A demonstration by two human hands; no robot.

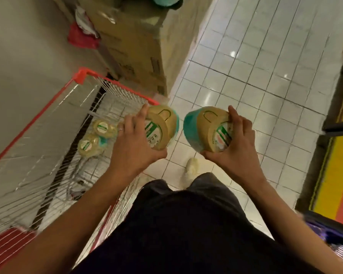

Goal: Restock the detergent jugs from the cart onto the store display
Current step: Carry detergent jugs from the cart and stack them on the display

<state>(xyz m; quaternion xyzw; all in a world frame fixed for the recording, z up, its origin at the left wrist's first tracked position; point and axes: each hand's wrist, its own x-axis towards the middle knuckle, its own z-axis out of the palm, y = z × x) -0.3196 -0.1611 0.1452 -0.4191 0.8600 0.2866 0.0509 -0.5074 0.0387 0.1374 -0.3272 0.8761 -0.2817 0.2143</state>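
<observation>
Meanwhile the left hand (135,143) is gripping one jug (162,125) beside the cart (123,88), the right hand (236,143) another jug (204,127) over the tiled floor (255,76); two more jugs (103,127) are lying in the cart, cardboard boxes (139,48) standing beyond.

Wire-metal cart (48,123), glossy floor tiles (246,86), cardboard boxes (135,46).

Labels (223,136) on both jugs (192,127) are too blurred to read.
</observation>
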